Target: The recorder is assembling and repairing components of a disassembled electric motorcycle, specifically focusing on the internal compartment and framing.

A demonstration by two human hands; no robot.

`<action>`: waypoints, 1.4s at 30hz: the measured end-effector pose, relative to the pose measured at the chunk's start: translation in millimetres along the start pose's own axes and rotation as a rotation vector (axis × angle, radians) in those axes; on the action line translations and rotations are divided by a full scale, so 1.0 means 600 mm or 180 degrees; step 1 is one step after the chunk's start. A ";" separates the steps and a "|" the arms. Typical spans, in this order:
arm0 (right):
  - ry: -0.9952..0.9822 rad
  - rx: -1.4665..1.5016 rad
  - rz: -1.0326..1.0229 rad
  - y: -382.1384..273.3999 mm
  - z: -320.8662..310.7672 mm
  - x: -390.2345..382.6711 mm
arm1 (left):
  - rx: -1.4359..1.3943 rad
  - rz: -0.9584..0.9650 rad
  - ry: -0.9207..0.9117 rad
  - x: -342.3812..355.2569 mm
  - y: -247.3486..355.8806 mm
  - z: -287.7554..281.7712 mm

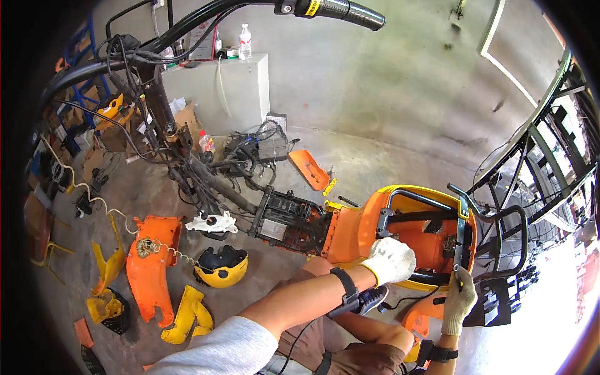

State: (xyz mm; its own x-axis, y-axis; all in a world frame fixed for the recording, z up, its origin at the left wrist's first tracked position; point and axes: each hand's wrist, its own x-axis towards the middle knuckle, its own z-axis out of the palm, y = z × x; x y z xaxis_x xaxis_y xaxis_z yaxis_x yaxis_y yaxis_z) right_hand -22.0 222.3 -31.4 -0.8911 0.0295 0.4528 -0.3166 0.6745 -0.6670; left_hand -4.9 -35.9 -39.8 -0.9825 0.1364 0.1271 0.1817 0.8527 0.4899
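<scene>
Orange plastic fills the near right of the head view: the rear body shell (359, 228) of a stripped electric scooter, its frame running far-left toward the handlebar (337, 7). Our left hand (390, 259), in a white knit glove, is closed down on the shell's near edge beside the black metal bracket (406, 215) — clenched, though we cannot tell whether anything is pinched inside it. Our right hand (459, 300), gloved too, grasps the lower end of the black rear rack bar (462, 244), just right of the shell. To work well here, we judge, the left hand should steady the shell while the right keeps the bar square — no twisting against the plastic. On the floor to the left lie loose panels: an orange cover (150, 265), a yellow helmet (222, 265) and yellow trim pieces (187, 315).
</scene>
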 end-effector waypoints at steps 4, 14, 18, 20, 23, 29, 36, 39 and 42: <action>0.0179 0.0065 0.0261 0.001 0.002 0.000 | 0.0096 0.0120 -0.0039 0.001 0.000 -0.001; 0.0221 0.0052 0.0094 0.033 0.008 -0.004 | -0.0001 0.0037 -0.0166 0.002 0.003 -0.013; 0.0308 0.0619 0.0472 0.041 0.016 0.006 | 0.0182 0.0137 -0.0275 0.002 0.003 -0.012; 0.0447 0.0518 0.0498 0.039 0.023 0.005 | 0.0075 0.0079 -0.0168 0.001 0.002 -0.011; 0.0585 0.0203 -0.0034 0.037 0.025 -0.003 | -0.0038 -0.0001 -0.0191 0.002 0.002 -0.011; 0.0169 0.0036 -0.0176 0.050 0.008 0.000 | -0.0080 0.0032 -0.0138 0.001 0.002 -0.009; 0.0440 -0.0047 0.0178 0.041 0.016 -0.005 | 0.0126 0.0140 -0.0235 0.006 0.000 -0.003; 0.0609 0.0303 0.0468 0.035 0.027 -0.005 | 0.0038 0.0060 -0.0075 0.002 -0.001 0.000; 0.0659 0.0516 0.0422 0.034 0.031 -0.005 | 0.0029 0.0179 0.0022 0.001 -0.003 0.001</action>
State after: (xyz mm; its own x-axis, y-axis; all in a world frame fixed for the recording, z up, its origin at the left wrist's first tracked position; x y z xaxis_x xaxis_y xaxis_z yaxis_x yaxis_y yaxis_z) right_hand -31.7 222.3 -57.2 -0.8481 0.2707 0.4554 -0.2645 0.5285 -0.8067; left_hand -5.7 -36.8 -40.9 -0.9704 0.1807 0.1601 0.2362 0.8484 0.4738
